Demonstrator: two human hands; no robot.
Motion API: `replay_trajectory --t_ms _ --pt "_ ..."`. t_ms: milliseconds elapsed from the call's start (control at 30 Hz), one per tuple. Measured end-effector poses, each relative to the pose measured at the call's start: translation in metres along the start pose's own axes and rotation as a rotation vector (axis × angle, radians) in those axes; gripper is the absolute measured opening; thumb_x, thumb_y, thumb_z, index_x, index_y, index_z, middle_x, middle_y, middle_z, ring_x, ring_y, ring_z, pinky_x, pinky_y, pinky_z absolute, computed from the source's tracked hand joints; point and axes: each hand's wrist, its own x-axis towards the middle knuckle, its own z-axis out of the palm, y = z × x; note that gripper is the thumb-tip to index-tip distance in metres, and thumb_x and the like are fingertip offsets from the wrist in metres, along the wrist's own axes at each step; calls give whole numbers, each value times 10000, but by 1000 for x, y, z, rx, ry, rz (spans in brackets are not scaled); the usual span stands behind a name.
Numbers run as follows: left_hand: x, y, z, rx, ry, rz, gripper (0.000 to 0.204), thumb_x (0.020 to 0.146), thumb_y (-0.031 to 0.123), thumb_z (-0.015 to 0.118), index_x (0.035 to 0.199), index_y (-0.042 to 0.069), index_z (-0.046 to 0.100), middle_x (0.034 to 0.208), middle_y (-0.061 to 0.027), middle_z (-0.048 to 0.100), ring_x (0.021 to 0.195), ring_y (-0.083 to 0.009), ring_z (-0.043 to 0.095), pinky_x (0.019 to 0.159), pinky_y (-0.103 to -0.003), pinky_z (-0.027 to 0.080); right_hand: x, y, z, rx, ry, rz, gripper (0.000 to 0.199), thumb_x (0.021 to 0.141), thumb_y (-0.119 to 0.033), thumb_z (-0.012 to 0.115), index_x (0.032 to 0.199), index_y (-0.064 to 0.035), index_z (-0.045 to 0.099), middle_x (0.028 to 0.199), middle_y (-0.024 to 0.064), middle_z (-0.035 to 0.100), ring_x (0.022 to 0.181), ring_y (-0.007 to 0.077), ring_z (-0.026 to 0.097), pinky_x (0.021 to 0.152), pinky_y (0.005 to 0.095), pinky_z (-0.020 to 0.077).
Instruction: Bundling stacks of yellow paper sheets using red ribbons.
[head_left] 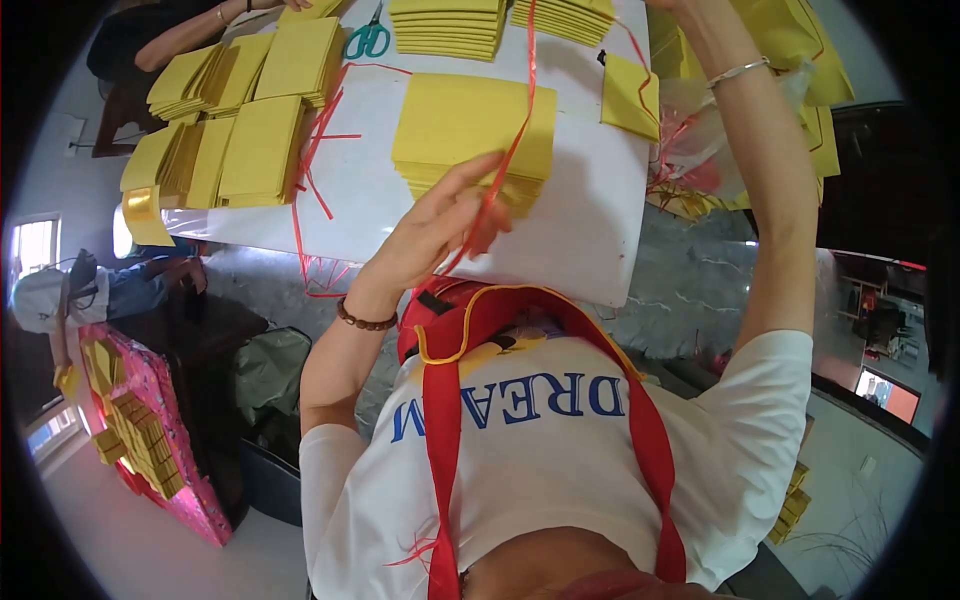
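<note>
A stack of yellow folded paper pieces [475, 115] stands on the white-covered table [590, 240] in front of me. My left hand [445, 225] is at its near edge, index finger stretched over the stack. A narrow red ribbon [525, 100] runs down from the top edge of the view, across the stack and into this hand. The fingers curl loosely around the ribbon, and its tail hangs toward my lap. My right arm reaches far forward; my right hand [672, 4] is mostly cut off by the top edge, so its fingers are hidden.
More yellow stacks [262, 150] stand at the left, others [448, 28] at the back. Green-handled scissors [368, 38] lie between them. Cut red strips [318, 150] are scattered nearby. A yellow bundle [630, 95] lies right. Another person's arm [185, 40] reaches in at far left.
</note>
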Motion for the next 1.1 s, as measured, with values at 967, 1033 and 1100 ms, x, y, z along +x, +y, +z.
replay_trajectory --t_ms 967,1033,1100 --pt "-53 -66 -18 -13 398 -121 229 904 221 461 880 15 560 529 3 432 443 -39 295 427 -173 225 32 162 -24 -568 23 400 397 885 -454 426 777 -94 555 624 -27 509 517 62 461 503 195 406" --pt "-54 -72 -25 -30 427 -147 229 903 229 467 890 23 566 546 18 433 469 -29 315 429 -168 226 32 171 -27 -557 -1 426 390 886 -445 427 778 -93 555 636 -27 518 531 60 471 509 199 408" --pt "-54 -82 -34 -47 454 -172 229 903 237 472 901 32 573 562 33 433 494 -18 336 431 -164 226 30 180 -25 -548 -25 451 383 888 -436 428 780 -92 555 648 -27 527 545 58 480 515 204 410"
